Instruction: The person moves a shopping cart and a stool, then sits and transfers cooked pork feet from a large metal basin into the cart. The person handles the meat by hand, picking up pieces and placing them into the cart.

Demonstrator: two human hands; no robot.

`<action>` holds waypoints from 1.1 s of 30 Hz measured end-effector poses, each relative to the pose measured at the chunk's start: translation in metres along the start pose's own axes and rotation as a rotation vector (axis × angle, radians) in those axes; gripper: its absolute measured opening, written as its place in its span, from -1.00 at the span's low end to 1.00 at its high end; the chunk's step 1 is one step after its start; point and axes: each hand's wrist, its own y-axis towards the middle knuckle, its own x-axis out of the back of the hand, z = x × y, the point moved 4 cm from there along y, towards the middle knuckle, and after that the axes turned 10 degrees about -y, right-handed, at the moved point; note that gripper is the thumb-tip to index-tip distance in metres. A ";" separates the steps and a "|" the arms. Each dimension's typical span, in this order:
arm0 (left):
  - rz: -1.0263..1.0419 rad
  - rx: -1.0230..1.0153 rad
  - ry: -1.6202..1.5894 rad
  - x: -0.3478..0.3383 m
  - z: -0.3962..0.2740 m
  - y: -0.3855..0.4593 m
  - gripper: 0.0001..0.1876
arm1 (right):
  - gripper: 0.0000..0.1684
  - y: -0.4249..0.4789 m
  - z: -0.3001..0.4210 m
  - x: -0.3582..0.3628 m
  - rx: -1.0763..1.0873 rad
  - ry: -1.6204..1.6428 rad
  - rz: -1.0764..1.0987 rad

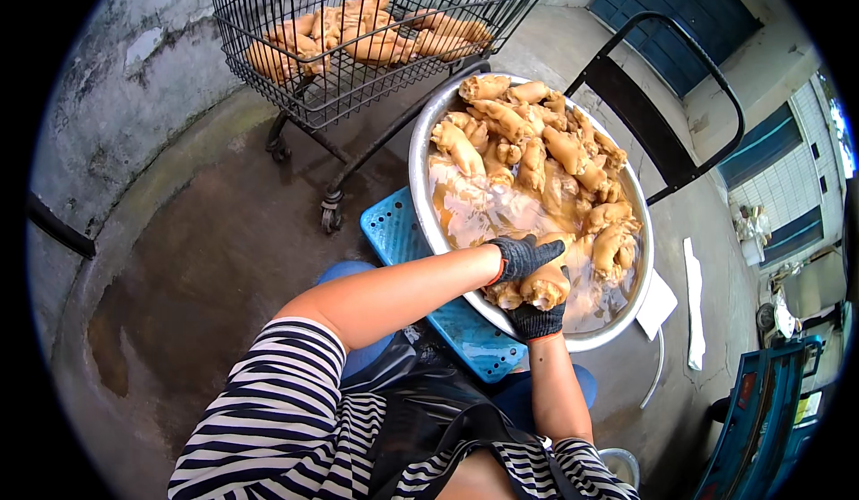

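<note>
A wide metal basin holds many tan pig's trotters, piled at its far side above brownish water. At the near rim, my right hand, in a dark knit glove, grips a pig's trotter from below, the cut end towards me. My left hand, gloved alike, lies against the upper left of that trotter with a finger stretched across it; its underside is hidden, so its grip is unclear. Another trotter lies just left of the held one.
A blue plastic platform shows beneath the basin. Beyond it stands a wire shopping cart with more trotters. A black metal frame stands at the far right of the basin. A pale hose lies on the wet concrete floor.
</note>
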 end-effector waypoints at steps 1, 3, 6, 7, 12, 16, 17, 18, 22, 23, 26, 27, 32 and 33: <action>0.055 -0.097 -0.080 0.001 0.000 0.003 -0.40 | -0.28 0.002 -0.007 -0.004 -0.020 0.028 -0.048; 0.100 -0.070 -0.181 0.016 -0.048 -0.026 -0.49 | -0.24 -0.001 0.002 0.024 -0.031 -0.507 -0.181; -0.212 -0.118 -0.952 0.065 -0.062 -0.045 -0.40 | -0.12 0.035 0.025 0.069 0.078 -0.915 -0.433; -0.344 -0.115 -1.001 0.086 -0.046 -0.036 -0.35 | -0.13 0.066 0.042 0.093 0.158 -0.924 -0.459; -0.458 0.001 -1.006 0.113 -0.014 -0.018 -0.37 | -0.42 0.247 0.245 0.214 0.413 1.221 0.128; -0.634 0.052 -1.120 0.136 0.000 -0.030 -0.38 | -0.35 0.293 0.325 0.231 0.496 0.985 0.011; -0.646 0.169 -1.178 0.141 -0.002 -0.037 -0.39 | -0.34 0.297 0.320 0.225 0.478 0.914 -0.033; -0.707 0.051 -1.139 0.159 0.009 -0.037 -0.38 | -0.32 0.299 0.318 0.214 0.459 0.850 -0.060; -0.638 0.041 -1.091 0.147 -0.002 -0.034 -0.44 | -0.42 0.311 0.150 0.178 0.259 -0.148 -0.248; -0.599 0.062 -1.090 0.132 -0.005 -0.026 -0.45 | -0.57 0.319 0.080 0.186 0.270 -0.745 -0.278; -0.733 0.057 -1.060 0.163 0.014 -0.043 -0.48 | -0.43 0.237 0.052 0.052 0.116 -0.624 -0.185; -0.740 0.054 -1.060 0.164 0.016 -0.040 -0.48 | -0.37 0.220 0.039 0.032 0.071 -0.655 -0.139; -0.720 0.047 -1.078 0.158 0.007 -0.030 -0.45 | -0.04 0.231 -0.009 -0.032 0.077 -0.599 -0.177; -0.712 0.042 -1.087 0.156 0.004 -0.029 -0.44 | -0.02 0.241 -0.014 -0.043 0.098 -0.605 -0.199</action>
